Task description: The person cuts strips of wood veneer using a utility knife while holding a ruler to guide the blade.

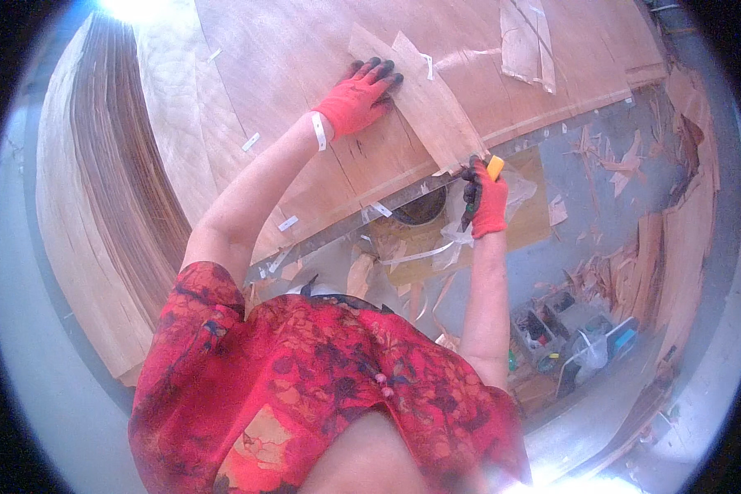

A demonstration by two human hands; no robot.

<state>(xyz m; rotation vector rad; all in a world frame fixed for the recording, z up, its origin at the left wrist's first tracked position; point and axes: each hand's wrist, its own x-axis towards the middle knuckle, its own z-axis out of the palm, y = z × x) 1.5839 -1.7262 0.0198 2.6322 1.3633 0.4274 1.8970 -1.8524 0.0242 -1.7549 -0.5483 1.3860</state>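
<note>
My left hand (pixel 356 100), in a red glove with dark fingertips, lies flat with fingers spread on a large sheet of wood veneer (pixel 305 165). Its fingertips reach the edge of a narrow, paler veneer strip (pixel 436 107) that slants across the sheet. At the strip's near end, by the sheet's front edge, my right hand (pixel 487 202) is closed in a matching glove. A yellow-ended tool (pixel 495 167) sticks out of this fist; the fingers hide the rest, so its kind is unclear.
A tall stack of veneer (pixel 132 165) curves along the left. Veneer scraps (pixel 617 160) litter the right side. At lower right stands a divided tray (pixel 543 325) of small items. Small white tape pieces (pixel 288 223) dot the sheet, and a dark round opening (pixel 420 207) shows below its edge.
</note>
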